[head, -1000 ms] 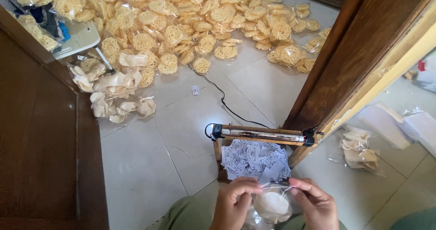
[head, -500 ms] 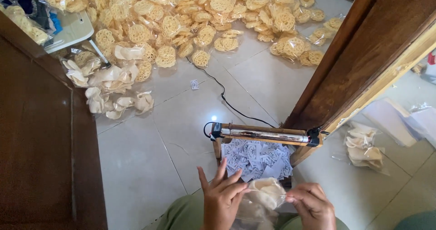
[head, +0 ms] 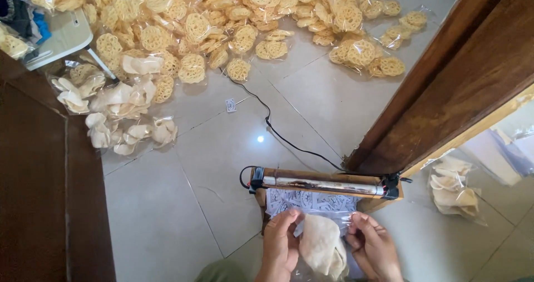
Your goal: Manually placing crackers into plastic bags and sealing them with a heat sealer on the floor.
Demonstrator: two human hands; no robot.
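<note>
Cracker bag, clear plastic with pale crackers inside, held just short of the heat sealer on the floor. Left hand and right hand each pinch its open mouth shut. Filling looks done; next, that mouth must lie flat across the sealer bar.

Glossy clear plastic bag, matt pale cracker, shiny metal sealer bar.

Bags of round crackers, bags of white crackers, a black cord and a sealer are lying on the tiled floor.
</note>
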